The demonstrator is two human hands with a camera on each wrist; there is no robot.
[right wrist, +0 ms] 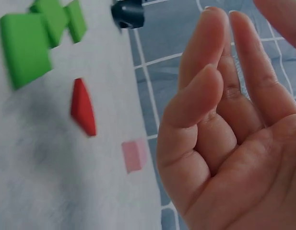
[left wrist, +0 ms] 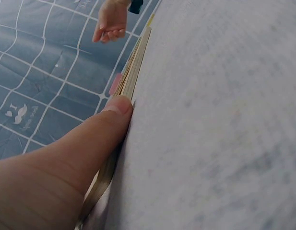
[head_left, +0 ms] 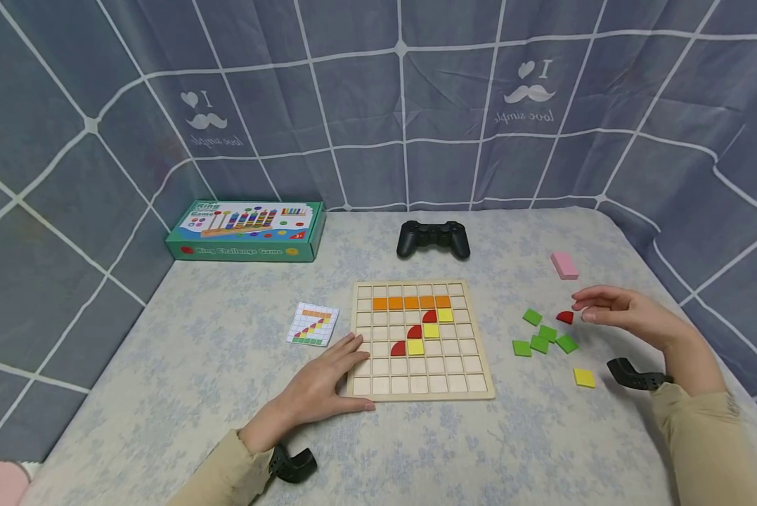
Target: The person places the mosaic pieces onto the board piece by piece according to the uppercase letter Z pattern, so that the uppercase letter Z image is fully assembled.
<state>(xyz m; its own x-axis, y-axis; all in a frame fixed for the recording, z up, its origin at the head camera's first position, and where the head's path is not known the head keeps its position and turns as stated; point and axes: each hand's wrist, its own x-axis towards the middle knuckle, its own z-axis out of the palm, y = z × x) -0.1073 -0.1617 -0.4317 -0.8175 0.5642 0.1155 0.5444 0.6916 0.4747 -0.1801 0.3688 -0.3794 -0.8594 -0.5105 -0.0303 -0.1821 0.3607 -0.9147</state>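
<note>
My left hand [head_left: 318, 385] rests at the lower left corner of a wooden grid board [head_left: 378, 386], fingers on its left edge and thumb [left wrist: 85, 143] along the front edge. On the board are a row of orange squares [head_left: 412, 303] and a diagonal of red quarter-circles [head_left: 398, 348] beside yellow squares [head_left: 415, 347]. Over the table at the right, my right hand [head_left: 631, 316] hovers with loosely bent fingers and nothing in them. Close by its fingertips lies a loose red quarter-circle [head_left: 564, 318], also seen as a red piece [right wrist: 83, 108] in the right wrist view.
Several green squares [head_left: 539, 344] and a yellow square [head_left: 584, 378] lie right of the board. Behind them is a pink block [head_left: 564, 266]. A pattern card [head_left: 313, 324] lies left of the board. A black game controller [head_left: 433, 239] and a green game box [head_left: 245, 231] stand at the back.
</note>
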